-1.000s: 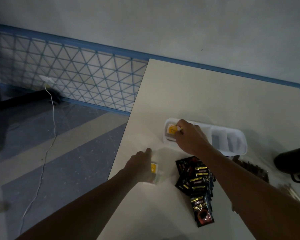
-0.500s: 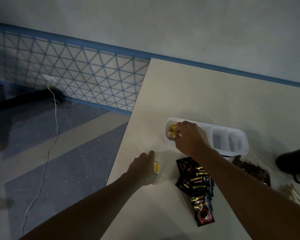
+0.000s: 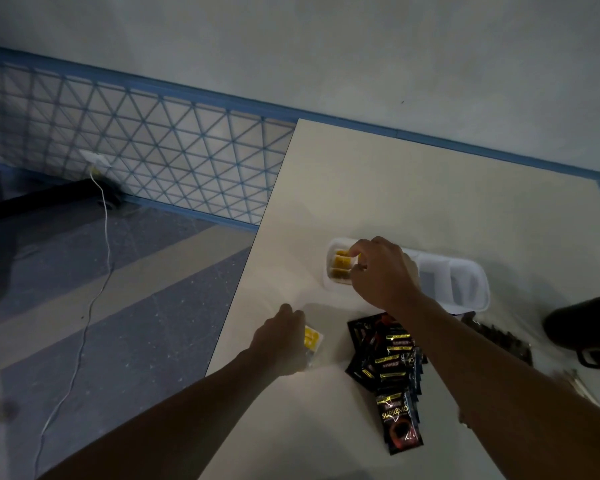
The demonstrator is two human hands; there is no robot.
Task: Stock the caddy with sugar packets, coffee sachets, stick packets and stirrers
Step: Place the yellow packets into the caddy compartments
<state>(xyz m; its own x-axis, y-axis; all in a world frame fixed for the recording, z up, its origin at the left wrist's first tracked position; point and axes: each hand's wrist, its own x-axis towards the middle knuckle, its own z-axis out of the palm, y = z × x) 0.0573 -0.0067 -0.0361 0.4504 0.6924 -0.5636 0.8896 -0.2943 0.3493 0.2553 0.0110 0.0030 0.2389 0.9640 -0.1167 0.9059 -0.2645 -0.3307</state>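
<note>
Caddy (image 3: 465,268) position noted first: white, oblong, on the counter (image 3: 413,188), beyond both hands and touched only by the right one. My entries run from the near edge outward.

1. Coffee sachets (image 3: 390,362): black with gold lettering, an overlapping pile between the two forearms. The nearest one reads SUPREMO.

2. Left hand (image 3: 279,341): back up, fingers curled down over the loose sugar packets (image 3: 313,339). These are yellow and white and lie on the counter near its left edge, short of the caddy. The fingertips are hidden, so I cannot tell whether the hand grips the packets or only rests on them.

3. Stick packets (image 3: 499,337): a dark brown row to the right of the right forearm, just nearer than the caddy's right end. Stirrers (image 3: 581,382): pale and blurred at far right, partly behind the arm.

4. Right hand (image 3: 383,271): over the caddy's left part. Thumb and forefinger pinch one of the stocked sugar packets (image 3: 340,266), which stand yellow in the left end compartment. Two compartments to the right of the hand are in view.

5. Dark rounded object (image 3: 582,327): on the counter at the right border. I cannot identify it.

6. Beyond the counter's left edge: a floor with a white cable (image 3: 94,289) running up to a wall socket (image 3: 94,160). Behind it is a blue lattice panel (image 3: 160,150), then grey wall.
</note>
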